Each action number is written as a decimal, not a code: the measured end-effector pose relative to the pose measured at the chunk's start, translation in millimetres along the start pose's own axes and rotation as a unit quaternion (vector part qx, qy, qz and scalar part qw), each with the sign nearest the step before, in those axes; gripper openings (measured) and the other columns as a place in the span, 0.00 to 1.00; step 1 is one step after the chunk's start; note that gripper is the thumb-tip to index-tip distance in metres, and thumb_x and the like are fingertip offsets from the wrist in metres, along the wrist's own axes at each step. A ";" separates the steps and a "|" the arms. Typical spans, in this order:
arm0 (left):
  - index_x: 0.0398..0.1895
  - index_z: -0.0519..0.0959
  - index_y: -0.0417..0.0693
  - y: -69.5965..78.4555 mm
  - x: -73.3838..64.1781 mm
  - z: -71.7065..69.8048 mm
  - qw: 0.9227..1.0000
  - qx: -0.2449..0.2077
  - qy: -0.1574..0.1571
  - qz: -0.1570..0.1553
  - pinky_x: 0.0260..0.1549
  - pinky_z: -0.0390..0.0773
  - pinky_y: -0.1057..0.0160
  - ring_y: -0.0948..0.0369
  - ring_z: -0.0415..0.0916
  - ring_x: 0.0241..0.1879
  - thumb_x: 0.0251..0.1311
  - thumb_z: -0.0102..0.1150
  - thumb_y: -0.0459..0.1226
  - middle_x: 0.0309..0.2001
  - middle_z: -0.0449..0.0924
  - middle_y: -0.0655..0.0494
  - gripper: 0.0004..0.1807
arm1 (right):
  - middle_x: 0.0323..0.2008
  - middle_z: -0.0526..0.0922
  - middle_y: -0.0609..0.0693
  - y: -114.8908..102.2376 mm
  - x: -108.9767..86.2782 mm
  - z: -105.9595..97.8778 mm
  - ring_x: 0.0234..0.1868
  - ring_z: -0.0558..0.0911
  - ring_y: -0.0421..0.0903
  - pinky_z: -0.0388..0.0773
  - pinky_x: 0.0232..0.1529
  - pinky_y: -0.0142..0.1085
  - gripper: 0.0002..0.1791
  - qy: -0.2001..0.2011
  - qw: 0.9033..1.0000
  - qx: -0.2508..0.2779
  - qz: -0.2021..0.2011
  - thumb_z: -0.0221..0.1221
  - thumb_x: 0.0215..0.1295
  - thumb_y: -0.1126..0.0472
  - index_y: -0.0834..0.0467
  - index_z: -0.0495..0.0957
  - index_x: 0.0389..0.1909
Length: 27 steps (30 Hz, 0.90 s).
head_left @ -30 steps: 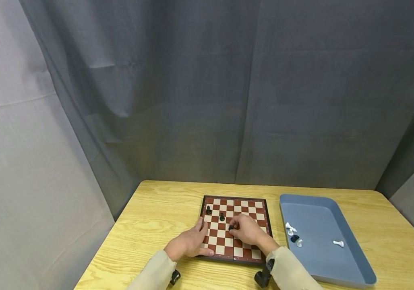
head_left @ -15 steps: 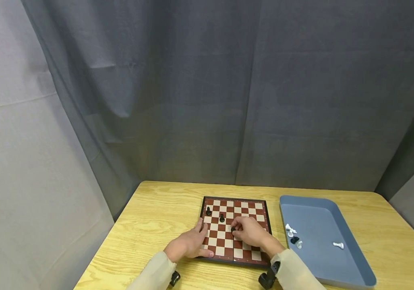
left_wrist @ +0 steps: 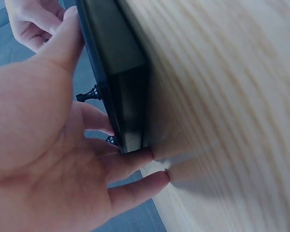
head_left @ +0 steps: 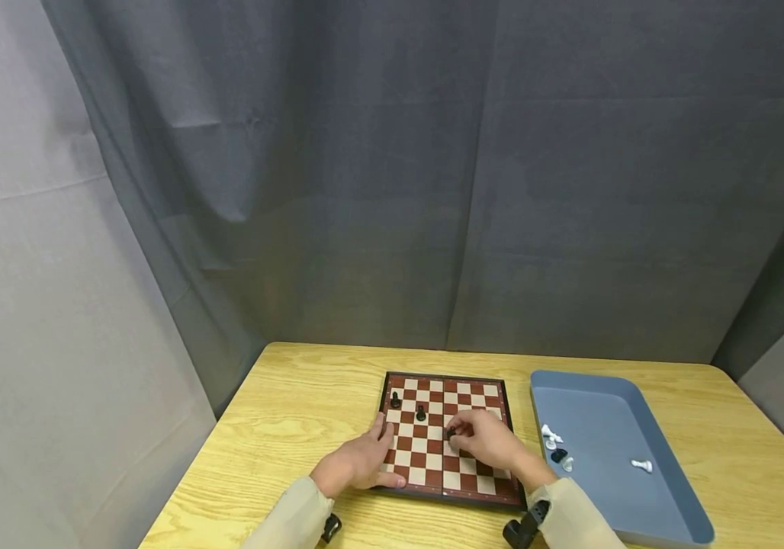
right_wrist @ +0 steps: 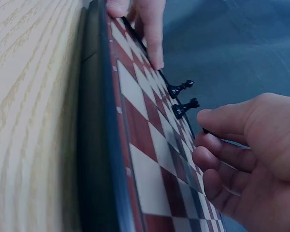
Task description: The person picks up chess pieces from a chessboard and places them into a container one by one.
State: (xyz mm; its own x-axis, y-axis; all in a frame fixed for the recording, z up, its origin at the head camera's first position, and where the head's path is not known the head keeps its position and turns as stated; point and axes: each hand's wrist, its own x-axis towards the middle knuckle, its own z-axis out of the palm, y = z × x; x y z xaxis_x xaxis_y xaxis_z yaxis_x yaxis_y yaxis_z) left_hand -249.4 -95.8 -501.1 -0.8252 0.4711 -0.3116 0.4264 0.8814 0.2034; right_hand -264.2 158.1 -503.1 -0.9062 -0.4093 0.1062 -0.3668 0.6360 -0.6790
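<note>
A red and cream chessboard with a black rim lies unfolded on the table. Two black chess pieces stand on its far left part: one near the left edge, the other a little inward. My left hand rests at the board's left side and near left corner, fingers spread and fairly straight. Over the middle of the board, just right of the fold, my right hand pinches a black chess piece between thumb and fingers. The fingers hide most of that piece, so its kind does not show.
To the right of the board stands a blue-grey tray. Several white pieces and a black piece lie by its left wall, and a white piece lies farther right. A grey curtain hangs behind the table.
My right hand has shifted a short way to the right over the board, carrying the pinched black chess piece across the fold. My left hand and the two standing pieces have kept their places.
</note>
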 end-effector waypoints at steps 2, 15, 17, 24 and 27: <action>0.74 0.49 0.43 0.2 -0.3 -0.2 1.000 -0.001 -0.001 0.000 0.39 0.75 0.64 0.49 0.57 0.67 0.52 0.51 0.65 0.74 0.35 0.41 0.54 | 0.30 0.79 0.43 0.1 -2.5 -3.9 0.31 0.77 0.40 0.75 0.30 0.34 0.07 0.006 1.000 0.005 0.002 0.62 0.61 0.65 0.60 0.81 0.40; 0.74 0.49 0.43 1.4 -1.3 -2.1 1.000 0.001 0.000 -0.003 0.48 0.74 0.61 0.49 0.57 0.67 0.53 0.52 0.65 0.74 0.36 0.42 0.54 | 0.34 0.79 0.46 -3.3 -16.6 -35.3 0.35 0.78 0.43 0.76 0.30 0.35 0.10 0.053 0.997 0.043 0.030 0.61 0.64 0.63 0.62 0.81 0.44; 0.74 0.49 0.43 1.6 -1.1 -2.0 1.000 0.004 -0.003 -0.003 0.47 0.74 0.62 0.49 0.57 0.67 0.53 0.51 0.65 0.74 0.35 0.42 0.53 | 0.35 0.79 0.46 -2.8 -19.6 -39.4 0.36 0.77 0.43 0.75 0.30 0.36 0.09 0.058 0.996 0.052 0.042 0.61 0.64 0.62 0.60 0.81 0.44; 0.74 0.49 0.43 1.1 -1.1 -1.2 1.000 0.001 -0.005 -0.002 0.46 0.74 0.62 0.49 0.56 0.67 0.53 0.52 0.64 0.74 0.36 0.42 0.53 | 0.35 0.80 0.48 2.0 -29.3 -55.7 0.36 0.77 0.45 0.75 0.31 0.37 0.09 0.083 0.994 0.057 0.043 0.61 0.63 0.63 0.60 0.81 0.43; 0.74 0.49 0.43 1.0 -1.1 -1.4 1.000 0.001 -0.004 -0.001 0.45 0.74 0.62 0.49 0.57 0.67 0.53 0.52 0.64 0.74 0.35 0.42 0.53 | 0.36 0.81 0.48 6.4 -34.6 -63.5 0.36 0.78 0.46 0.76 0.31 0.37 0.11 0.085 0.994 0.057 0.048 0.61 0.64 0.62 0.62 0.80 0.45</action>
State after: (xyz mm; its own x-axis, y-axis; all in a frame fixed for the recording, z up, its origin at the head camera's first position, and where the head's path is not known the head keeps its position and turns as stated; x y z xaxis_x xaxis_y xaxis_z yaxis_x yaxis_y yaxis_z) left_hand -248.6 -95.5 -499.3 -0.8232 0.4688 -0.3203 0.4244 0.8828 0.2014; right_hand -248.5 217.8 -465.0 -0.9620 -0.2274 0.1514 -0.2592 0.5844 -0.7689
